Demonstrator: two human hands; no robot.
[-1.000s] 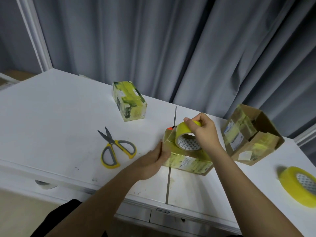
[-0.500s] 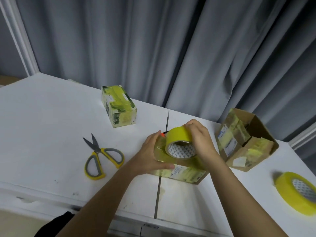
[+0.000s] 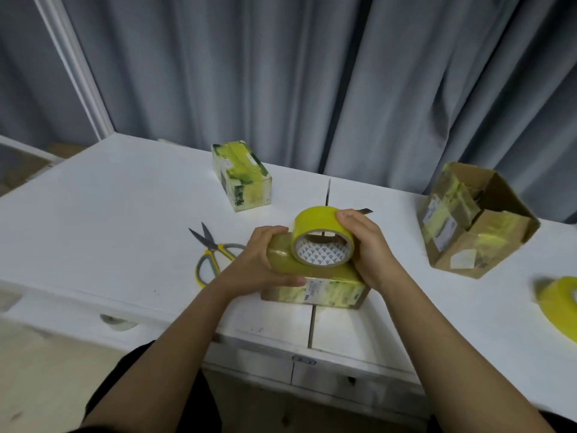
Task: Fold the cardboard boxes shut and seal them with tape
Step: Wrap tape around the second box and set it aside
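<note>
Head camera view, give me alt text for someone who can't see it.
A person's right hand holds a yellow tape roll on a cardboard box while the left hand steadies the box on a white table; scissors lie left.

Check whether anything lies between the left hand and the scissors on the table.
Nothing visible does. The scissors lie on bare table just left of the left hand, which grips the box end. The right hand holds the tape roll on the box, away from that path.
</note>
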